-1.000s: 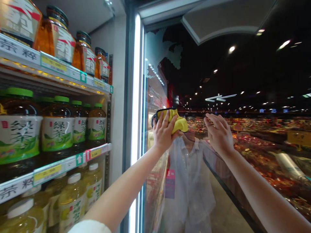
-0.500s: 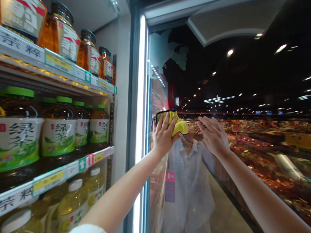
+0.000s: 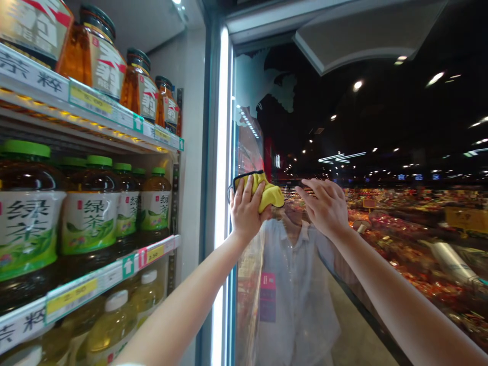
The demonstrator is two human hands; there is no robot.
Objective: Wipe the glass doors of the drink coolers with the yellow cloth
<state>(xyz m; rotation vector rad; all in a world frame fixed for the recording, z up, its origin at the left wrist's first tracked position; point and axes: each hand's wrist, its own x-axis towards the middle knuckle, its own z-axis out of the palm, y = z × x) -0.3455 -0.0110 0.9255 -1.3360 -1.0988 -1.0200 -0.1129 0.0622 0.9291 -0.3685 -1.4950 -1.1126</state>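
In the head view, my left hand [image 3: 244, 216] lies flat, fingers lightly spread, pressing a yellow cloth [image 3: 271, 197] against the glass door [image 3: 282, 142] at mid-frame. My right hand [image 3: 327, 207], just right of centre, is open with slightly bent fingers, holding nothing; I can't tell whether it touches the glass. Green-capped bottles [image 3: 91, 216] stand shelved at left.

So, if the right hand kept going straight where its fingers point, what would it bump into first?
Probably the glass panel ahead of the right hand, though depth is unclear: it may even be touching.
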